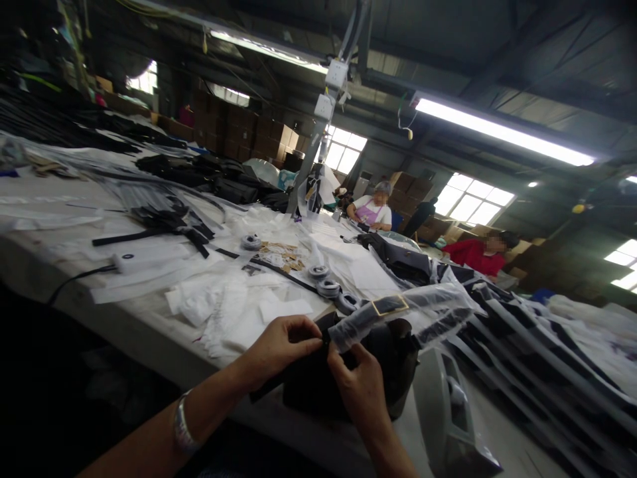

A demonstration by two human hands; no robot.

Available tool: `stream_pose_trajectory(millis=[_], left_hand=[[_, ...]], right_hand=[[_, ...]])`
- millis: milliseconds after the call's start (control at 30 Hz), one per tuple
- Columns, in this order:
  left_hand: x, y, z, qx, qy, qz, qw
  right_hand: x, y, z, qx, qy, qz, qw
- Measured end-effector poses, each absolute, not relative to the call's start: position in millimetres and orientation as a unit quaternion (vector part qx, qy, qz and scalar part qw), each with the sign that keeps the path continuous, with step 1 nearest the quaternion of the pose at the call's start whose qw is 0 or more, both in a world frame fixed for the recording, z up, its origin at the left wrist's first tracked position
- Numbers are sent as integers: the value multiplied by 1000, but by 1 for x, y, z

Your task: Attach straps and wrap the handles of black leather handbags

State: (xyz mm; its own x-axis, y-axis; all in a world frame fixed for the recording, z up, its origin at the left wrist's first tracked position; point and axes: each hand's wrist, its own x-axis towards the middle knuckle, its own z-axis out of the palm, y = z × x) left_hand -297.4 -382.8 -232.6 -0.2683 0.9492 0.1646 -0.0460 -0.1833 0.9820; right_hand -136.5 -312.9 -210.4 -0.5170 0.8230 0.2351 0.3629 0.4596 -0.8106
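Note:
A black bag [309, 393] sits at the table's front edge, directly before me. Across its top lies a strap [423, 304] in clear plastic wrap, with a gold-coloured rectangular buckle [391, 305] on it. My left hand [286, 348] pinches at the dark edge beside the strap's near end; what lies between its fingertips is too small to make out. My right hand [361, 382] is closed on the near end of the wrapped strap, thumb and fingers curled around the plastic. Both hands are close together over the bag.
Rolls of grey tape [328, 287] and crumpled white wrapping [199, 299] lie beyond the bag. A grey tape dispenser-like box [442, 405] stands right of it, near plastic-wrapped black strips [542, 372]. Black straps [169, 222] lie left. Two people sit farther back.

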Motion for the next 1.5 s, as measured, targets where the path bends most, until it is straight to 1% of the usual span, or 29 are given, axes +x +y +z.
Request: stream_pose_trajectory(millis=[100, 367, 533, 633, 700, 767, 867, 1000, 1067, 1100, 1200, 1300, 1400, 1500], left_hand=[[-296, -381, -233, 442, 512, 621, 396], [-292, -379, -232, 432, 503, 612, 431], [-285, -374, -231, 461, 517, 606, 392], [-285, -372, -232, 478, 521, 609, 359], [-288, -374, -234, 486, 522, 615, 336], [-292, -379, -236, 488, 527, 617, 320], [-299, -392, -243, 487, 552, 603, 307], [-301, -404, -254, 486, 583, 577, 300], [-295, -404, -254, 475, 577, 585, 314], [-289, -402, -253, 468, 565, 594, 331], [-268, -398, -248, 438, 512, 618, 404], [-247, -400, -253, 398, 484, 614, 479], [-236, -408, -269, 385, 482, 591, 520], [-231, -414, -283, 414, 500, 575, 497]], right_hand=[[-135, -314, -210, -368, -787, 371, 327], [-134, -318, -215, -362, -787, 354, 353], [-135, -321, -219, -380, -787, 331, 355], [-136, -315, -216, -371, -794, 337, 344], [-135, -310, -210, -344, -810, 353, 320], [-130, -309, -205, -314, -837, 344, 286], [-112, -315, -203, -310, -886, 255, 231], [-85, -318, -207, -338, -923, 132, 129], [-78, -307, -200, -332, -933, 81, 112], [-77, -298, -193, -324, -937, 56, 117], [-76, -269, -170, -304, -938, -4, 165], [-72, -255, -159, -302, -932, -25, 199], [-59, -261, -169, -330, -924, -33, 192], [-33, -273, -196, -370, -908, -32, 196]])
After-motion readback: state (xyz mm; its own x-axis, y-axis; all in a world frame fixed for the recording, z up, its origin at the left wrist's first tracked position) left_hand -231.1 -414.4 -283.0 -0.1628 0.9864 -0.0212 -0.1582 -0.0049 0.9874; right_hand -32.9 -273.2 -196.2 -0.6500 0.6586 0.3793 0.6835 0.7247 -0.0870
